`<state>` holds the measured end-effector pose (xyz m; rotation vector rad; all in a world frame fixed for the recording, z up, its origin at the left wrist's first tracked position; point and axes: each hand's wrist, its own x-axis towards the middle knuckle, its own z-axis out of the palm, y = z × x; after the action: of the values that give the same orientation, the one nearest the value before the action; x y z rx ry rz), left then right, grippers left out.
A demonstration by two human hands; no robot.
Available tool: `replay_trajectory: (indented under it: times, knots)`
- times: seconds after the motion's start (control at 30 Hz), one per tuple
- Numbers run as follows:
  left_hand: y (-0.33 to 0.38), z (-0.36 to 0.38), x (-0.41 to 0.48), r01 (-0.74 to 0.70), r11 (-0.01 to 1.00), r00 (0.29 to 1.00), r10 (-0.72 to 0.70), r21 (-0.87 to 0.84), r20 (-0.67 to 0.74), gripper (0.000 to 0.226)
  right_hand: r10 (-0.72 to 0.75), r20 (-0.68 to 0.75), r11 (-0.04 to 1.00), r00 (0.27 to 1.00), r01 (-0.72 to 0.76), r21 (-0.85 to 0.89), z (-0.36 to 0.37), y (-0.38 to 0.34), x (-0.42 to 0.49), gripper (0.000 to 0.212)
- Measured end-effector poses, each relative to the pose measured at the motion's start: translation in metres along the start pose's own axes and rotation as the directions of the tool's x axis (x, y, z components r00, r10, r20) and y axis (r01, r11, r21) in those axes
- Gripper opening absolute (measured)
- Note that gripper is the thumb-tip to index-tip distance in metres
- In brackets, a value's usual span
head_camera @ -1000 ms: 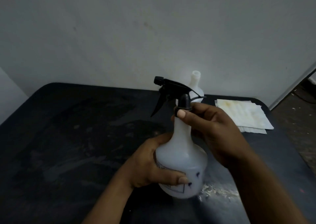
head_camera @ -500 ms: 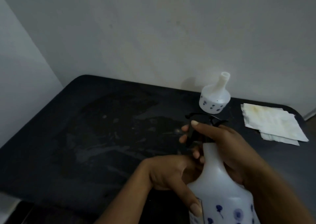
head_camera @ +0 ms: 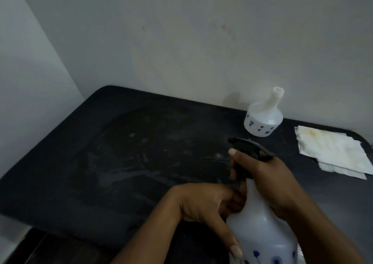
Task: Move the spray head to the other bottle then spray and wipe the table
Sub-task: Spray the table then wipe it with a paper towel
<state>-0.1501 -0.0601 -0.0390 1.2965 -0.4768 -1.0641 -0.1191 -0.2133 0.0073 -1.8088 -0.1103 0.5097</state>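
I hold a white spray bottle (head_camera: 260,229) with blue flower prints close to me at the lower right. Its black spray head (head_camera: 245,152) sits on the neck and points left over the table. My right hand (head_camera: 268,179) wraps the neck and the head, with the forefinger lying over the trigger area. My left hand (head_camera: 203,205) grips the bottle's body from the left. A second white bottle (head_camera: 263,118) with no head stands open-necked at the back of the dark table (head_camera: 101,163), near the wall.
Folded white paper towels (head_camera: 331,150), stained yellowish, lie at the table's right edge. The table top shows pale smears at its middle. A wall runs behind the table and another on the left. The table's near-left edge drops to the floor.
The view swung left and down. The held bottle came lower and nearer to me, and my right hand shifted from the collar to a grip round the spray head.
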Motion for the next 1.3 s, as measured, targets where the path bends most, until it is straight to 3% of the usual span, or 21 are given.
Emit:
replay_trajectory:
  times: [0.17, 0.33, 0.47, 0.63, 0.83, 0.97, 1.07, 1.17, 1.3]
  knots:
    - [0.003, -0.001, -0.003, -0.054, 0.998, 0.995, 0.058, 0.045, -0.079, 0.081, -0.053, 0.058, 0.998, 0.997, 0.051, 0.039, -0.004, 0.001, 0.005, 0.045]
    - [0.006, 0.003, -0.005, -0.074, 0.994, 0.993, 0.066, -0.082, -0.101, 0.082, 0.043, 0.182, 0.985, 0.982, -0.072, 0.159, -0.004, 0.002, 0.006, 0.061]
    - [0.004, 0.007, -0.007, -0.095, 0.991, 0.990, 0.084, -0.092, -0.115, 0.076, -0.015, 0.063, 1.000, 0.998, 0.013, 0.020, 0.004, 0.001, 0.004, 0.011]
    - [-0.003, 0.002, -0.009, -0.093, 0.995, 0.989, 0.087, -0.046, -0.122, 0.081, -0.020, -0.049, 0.998, 0.999, 0.023, 0.055, 0.004, 0.006, 0.008, 0.020]
    - [0.001, 0.001, -0.014, -0.044, 0.999, 0.993, 0.046, 0.019, -0.107, 0.074, -0.007, 0.017, 0.987, 1.000, 0.004, 0.162, 0.000, 0.005, 0.014, 0.042]
    - [0.003, -0.003, -0.027, -0.037, 0.994, 0.993, 0.048, 0.106, -0.106, 0.070, -0.020, 0.074, 0.974, 0.997, 0.002, 0.228, 0.007, -0.005, 0.014, 0.033]
    - [-0.001, -0.007, -0.040, 0.027, 0.978, 0.986, 0.008, 0.207, -0.167, 0.063, -0.074, 0.139, 0.986, 0.988, 0.051, 0.161, 0.025, -0.028, 0.013, 0.031]
    - [-0.013, -0.010, -0.048, 0.238, 0.949, 0.924, -0.156, 0.205, -0.349, 0.044, -0.134, 0.182, 0.991, 0.974, 0.133, 0.015, 0.049, -0.057, 0.028, 0.033]
    - [-0.014, -0.009, -0.057, 0.239, 0.954, 0.920, -0.162, 0.181, -0.358, 0.034, -0.064, 0.224, 0.977, 0.973, 0.106, -0.183, 0.082, -0.076, 0.064, 0.027]
